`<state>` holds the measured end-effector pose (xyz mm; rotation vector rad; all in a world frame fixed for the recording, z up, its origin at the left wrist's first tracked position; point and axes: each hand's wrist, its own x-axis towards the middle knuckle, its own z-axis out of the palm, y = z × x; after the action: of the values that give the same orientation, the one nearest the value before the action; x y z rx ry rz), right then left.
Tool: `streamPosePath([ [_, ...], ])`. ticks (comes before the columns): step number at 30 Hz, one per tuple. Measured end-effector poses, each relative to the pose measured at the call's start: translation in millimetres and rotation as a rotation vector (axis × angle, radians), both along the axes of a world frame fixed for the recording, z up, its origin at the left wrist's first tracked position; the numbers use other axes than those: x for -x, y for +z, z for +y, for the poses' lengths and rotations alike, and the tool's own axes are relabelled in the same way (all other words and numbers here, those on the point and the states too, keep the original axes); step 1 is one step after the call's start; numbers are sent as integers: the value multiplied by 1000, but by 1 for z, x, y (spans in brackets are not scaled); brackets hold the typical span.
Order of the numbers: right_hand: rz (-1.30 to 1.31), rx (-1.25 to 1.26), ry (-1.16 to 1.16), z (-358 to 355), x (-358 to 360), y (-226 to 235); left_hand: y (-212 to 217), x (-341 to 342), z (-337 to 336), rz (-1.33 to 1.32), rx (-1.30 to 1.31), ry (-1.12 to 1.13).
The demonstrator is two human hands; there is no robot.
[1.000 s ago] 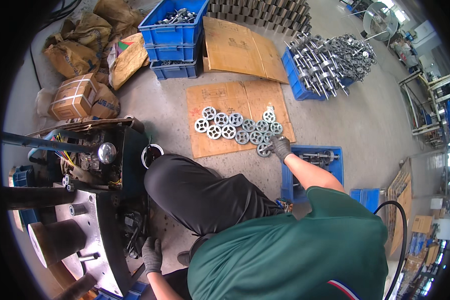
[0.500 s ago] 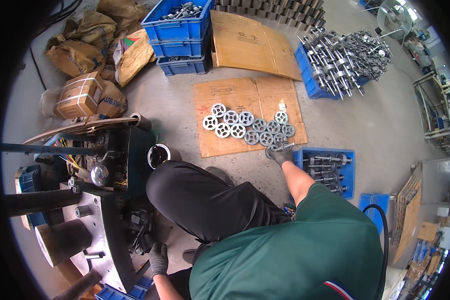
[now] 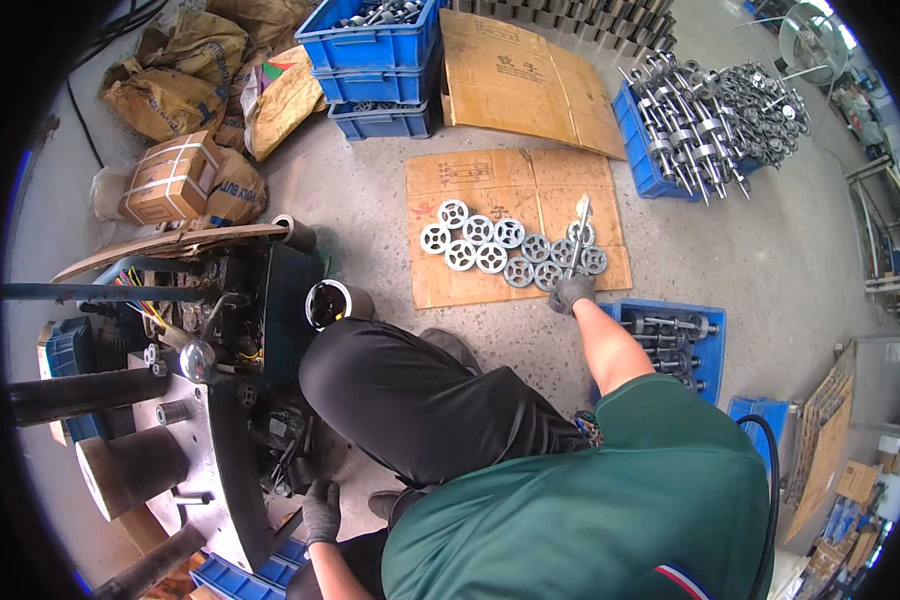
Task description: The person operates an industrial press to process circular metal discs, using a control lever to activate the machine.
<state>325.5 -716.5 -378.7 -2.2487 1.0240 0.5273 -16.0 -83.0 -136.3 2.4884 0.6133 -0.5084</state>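
On the workshop's concrete floor (image 3: 790,270), the right hand (image 3: 571,293) grips a metal shaft (image 3: 578,232) over cardboard (image 3: 490,175).

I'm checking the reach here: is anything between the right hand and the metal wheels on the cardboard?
Nothing visible. The gloved right hand already grips a metal shaft standing among the wheels on the cardboard sheet.
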Motion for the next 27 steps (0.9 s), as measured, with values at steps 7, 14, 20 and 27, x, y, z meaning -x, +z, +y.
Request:
streamPosePath([
  [7,160,-235,184,-35,-18,-9,0,2,-2,-11,-16,4],
  [14,-285,-522,-45,-40,17,-3,0,-8,-1,-57,-26,-50],
  [20,-723,-467,357,57,23,119,35,-25,-10,-239,-84,-99],
  [27,-990,-662,1159,225,28,390,74,-34,-15,-506,-98,-50],
])
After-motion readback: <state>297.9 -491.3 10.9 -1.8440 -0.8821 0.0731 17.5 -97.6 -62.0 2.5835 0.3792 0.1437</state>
